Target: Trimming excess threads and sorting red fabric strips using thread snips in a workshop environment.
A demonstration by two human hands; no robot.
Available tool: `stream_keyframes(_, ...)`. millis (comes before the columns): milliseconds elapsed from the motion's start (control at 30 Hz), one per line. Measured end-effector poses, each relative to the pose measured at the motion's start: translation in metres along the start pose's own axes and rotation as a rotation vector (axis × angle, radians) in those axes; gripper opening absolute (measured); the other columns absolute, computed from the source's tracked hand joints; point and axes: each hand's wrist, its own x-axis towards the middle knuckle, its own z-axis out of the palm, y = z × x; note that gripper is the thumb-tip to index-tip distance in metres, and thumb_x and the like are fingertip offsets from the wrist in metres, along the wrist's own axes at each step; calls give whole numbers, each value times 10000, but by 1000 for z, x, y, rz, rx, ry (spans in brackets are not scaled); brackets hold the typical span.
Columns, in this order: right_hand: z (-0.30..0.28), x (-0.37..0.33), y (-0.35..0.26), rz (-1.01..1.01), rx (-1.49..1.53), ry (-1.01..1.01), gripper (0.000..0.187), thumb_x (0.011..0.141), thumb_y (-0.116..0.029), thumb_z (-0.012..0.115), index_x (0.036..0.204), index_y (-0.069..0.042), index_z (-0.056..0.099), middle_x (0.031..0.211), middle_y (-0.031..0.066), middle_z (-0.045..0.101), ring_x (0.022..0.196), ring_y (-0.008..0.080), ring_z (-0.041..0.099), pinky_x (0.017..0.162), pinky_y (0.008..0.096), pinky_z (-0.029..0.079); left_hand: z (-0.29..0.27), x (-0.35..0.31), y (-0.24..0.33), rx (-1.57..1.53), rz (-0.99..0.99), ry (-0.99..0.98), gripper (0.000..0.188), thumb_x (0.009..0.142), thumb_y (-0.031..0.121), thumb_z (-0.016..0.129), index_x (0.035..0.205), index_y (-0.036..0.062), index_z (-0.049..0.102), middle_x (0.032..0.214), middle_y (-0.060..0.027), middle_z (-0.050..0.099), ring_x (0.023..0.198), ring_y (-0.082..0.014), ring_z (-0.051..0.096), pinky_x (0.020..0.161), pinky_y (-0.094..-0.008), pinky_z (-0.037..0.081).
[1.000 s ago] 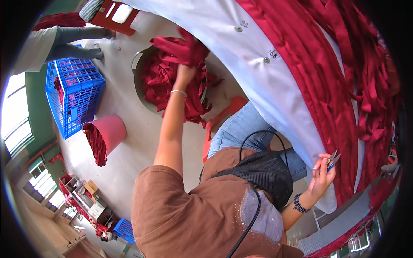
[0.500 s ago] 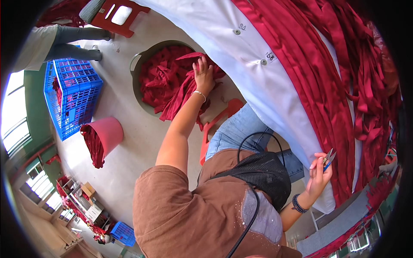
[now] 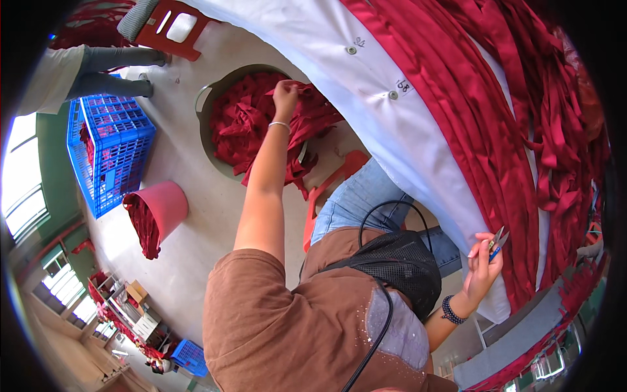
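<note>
Soft matt cloth, smooth plastic and a little bright metal.
The red strips [image 3: 241, 124] in the tub [image 3: 206, 127] are cloth with a faint sheen; the tub looks like dull, smooth plastic. The snips [image 3: 498, 237] are shiny metal with a smooth blue part. White cloth [image 3: 366, 85], smooth with shallow creases, bears round metal studs [image 3: 393, 95]. The brown shirt [image 3: 261, 307] is matt cloth, the jeans [image 3: 349, 202] faded denim, the bag [image 3: 398, 268] black mesh. The crate [image 3: 121, 147] is glossy blue plastic, the bucket [image 3: 168, 199] smooth pink plastic.

Brown short-sleeved shirt [image 3: 268, 313], blue jeans [image 3: 349, 202], dark beaded bracelet [image 3: 449, 310], thin bangle [image 3: 280, 124], black cable [image 3: 374, 336]
</note>
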Motion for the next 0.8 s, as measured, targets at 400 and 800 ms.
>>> stream_keyframes(400, -1, 1, -1, 23, -2, -14, 163, 955, -164, 545, 972, -9, 590, 628, -9, 518, 463, -8, 269, 440, 178, 148, -31, -24, 20, 273, 31, -58, 133, 810, 130, 675, 869, 10, 681, 764, -79, 680, 663, -167, 640, 605, -294, 514)
stream_keyframes(800, 1, -11, -17, -218, 490, 77, 346, 1023, -345, 374, 812, -72, 410, 634, 36, 413, 454, 75, 306, 412, 191, 233, -236, -32, 54, -59, -47, 1034, 121, 844, 68, 503, 882, -44, 527, 784, -131, 617, 608, -203, 620, 523, -337, 540)
